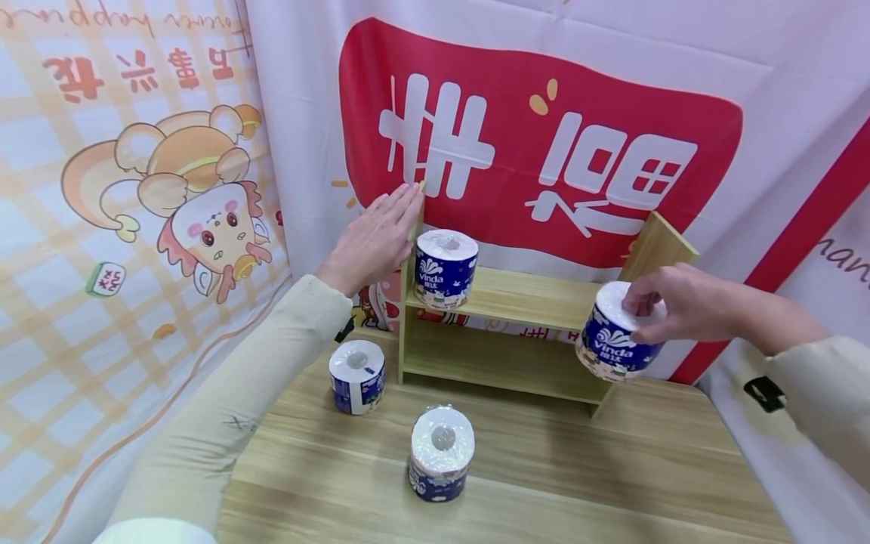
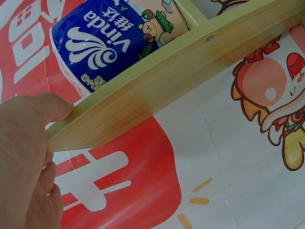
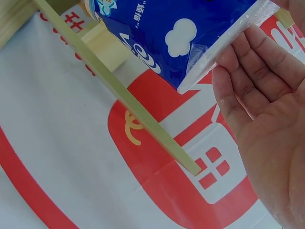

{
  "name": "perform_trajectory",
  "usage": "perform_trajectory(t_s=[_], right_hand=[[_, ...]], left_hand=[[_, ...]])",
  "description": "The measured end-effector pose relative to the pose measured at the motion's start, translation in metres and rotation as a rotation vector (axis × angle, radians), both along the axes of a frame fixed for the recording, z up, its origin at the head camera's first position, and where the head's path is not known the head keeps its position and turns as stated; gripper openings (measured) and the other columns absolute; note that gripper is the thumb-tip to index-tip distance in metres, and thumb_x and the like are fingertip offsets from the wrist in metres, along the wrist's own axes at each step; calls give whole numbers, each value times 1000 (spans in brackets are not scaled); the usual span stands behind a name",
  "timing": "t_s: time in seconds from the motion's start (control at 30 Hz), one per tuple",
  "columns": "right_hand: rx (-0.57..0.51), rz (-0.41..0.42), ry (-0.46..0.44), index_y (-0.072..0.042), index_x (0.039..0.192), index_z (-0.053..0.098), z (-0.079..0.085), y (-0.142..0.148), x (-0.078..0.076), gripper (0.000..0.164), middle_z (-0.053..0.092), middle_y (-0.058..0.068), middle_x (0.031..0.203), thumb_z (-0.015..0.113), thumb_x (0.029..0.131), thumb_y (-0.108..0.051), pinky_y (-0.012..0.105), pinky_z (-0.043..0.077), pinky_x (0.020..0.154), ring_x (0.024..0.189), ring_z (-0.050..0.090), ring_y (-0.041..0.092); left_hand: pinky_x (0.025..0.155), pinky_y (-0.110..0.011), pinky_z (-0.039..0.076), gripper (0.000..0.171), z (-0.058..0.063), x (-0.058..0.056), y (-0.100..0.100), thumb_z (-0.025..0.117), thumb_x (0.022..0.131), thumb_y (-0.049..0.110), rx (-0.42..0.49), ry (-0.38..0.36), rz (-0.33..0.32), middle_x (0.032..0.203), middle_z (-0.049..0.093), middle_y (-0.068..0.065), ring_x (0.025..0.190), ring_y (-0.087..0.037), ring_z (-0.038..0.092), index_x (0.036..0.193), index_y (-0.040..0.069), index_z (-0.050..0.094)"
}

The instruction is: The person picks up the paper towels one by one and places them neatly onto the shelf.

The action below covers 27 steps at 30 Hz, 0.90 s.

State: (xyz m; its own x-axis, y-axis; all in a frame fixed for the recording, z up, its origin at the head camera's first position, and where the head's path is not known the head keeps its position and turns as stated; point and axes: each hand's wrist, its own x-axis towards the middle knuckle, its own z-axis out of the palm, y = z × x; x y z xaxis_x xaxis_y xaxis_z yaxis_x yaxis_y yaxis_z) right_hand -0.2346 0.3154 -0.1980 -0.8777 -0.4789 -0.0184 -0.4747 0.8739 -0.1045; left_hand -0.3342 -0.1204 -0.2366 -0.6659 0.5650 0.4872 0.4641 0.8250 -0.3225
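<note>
My left hand (image 1: pixel 381 234) holds the top end of the left side panel (image 2: pixel 128 102) of a small wooden shelf (image 1: pixel 503 370). In the left wrist view, the thumb lies at the panel's edge and the fingers on its other side. A blue-and-white wrapped toilet roll (image 1: pixel 445 276) stands upright on the upper board beside that panel. My right hand (image 1: pixel 686 306) pinches another toilet roll (image 1: pixel 608 340) by its top rim, fingers at the core hole and thumb outside. This roll is slightly tilted and overlaps the shelf's right end in the head view.
Two more toilet rolls stand upright on the wooden table (image 1: pixel 544 468): one roll (image 1: pixel 356 378) left of the shelf, another roll (image 1: pixel 440 453) in front of it. The right side panel (image 1: pixel 655 253) rises behind the right hand. A printed cloth (image 1: pixel 544 45) hangs behind the shelf.
</note>
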Motion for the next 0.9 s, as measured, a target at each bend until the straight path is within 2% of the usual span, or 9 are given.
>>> perform_trajectory(t_s=[0.2, 0.9], right_hand=[[11, -1, 43, -23, 101, 71, 8, -2, -5, 37, 69, -4, 98, 84, 71, -40, 30, 61, 68, 90, 62, 13], [6, -67, 65, -16, 105, 71, 21, 2, -25, 40, 67, 4, 103, 84, 72, -34, 38, 61, 72, 97, 60, 20]], left_hand=[[123, -41, 22, 85, 0, 0, 0, 61, 92, 32, 3, -5, 0, 164, 15, -10, 152, -29, 15, 156, 8, 10], [123, -39, 20, 84, -1, -2, 1, 60, 93, 33, 1, -9, -2, 165, 11, -8, 153, -28, 13, 156, 10, 9]])
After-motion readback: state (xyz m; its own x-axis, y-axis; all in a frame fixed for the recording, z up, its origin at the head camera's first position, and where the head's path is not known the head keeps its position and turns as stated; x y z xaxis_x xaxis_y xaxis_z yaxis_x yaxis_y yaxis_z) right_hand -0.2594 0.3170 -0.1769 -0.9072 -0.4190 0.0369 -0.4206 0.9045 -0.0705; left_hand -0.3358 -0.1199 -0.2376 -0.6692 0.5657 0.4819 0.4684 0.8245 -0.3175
